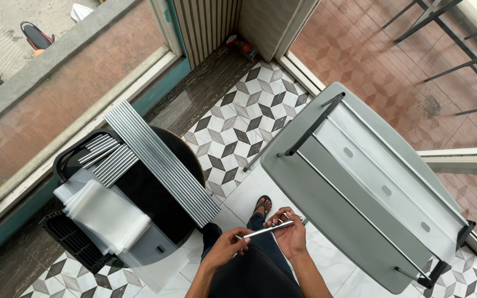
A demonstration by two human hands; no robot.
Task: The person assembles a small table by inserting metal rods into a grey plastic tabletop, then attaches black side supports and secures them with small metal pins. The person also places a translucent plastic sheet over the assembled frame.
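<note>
Head view: L hand (pixel 224 248) and R hand (pixel 290 234) are both closed on one thin metal rod (pixel 264 230), held at waist level in front of the body. Rod's long axis runs low-left to up-right; L fingers pinch the lower-left end, R hand grips the upper-right part from underneath. Neither hand is nearer, since both are touching it.

Left of L hand and up, a long bundle of metal rods (pixel 161 165) is laid across a black round table (pixel 180 146), its axis slanting away up-left. A shorter rod group (pixel 106 157) and clear plastic bags (pixel 109 215) lie further left. Just right of R hand, a grey metal frame panel (pixel 332 221) w/ dark rails is seen, tilted.

Floor: patterned tile (pixel 238 127) underfoot, with one sandalled foot (pixel 261 205) showing; brick-red paving (pixel 371 60) is seen beyond a threshold.
</note>
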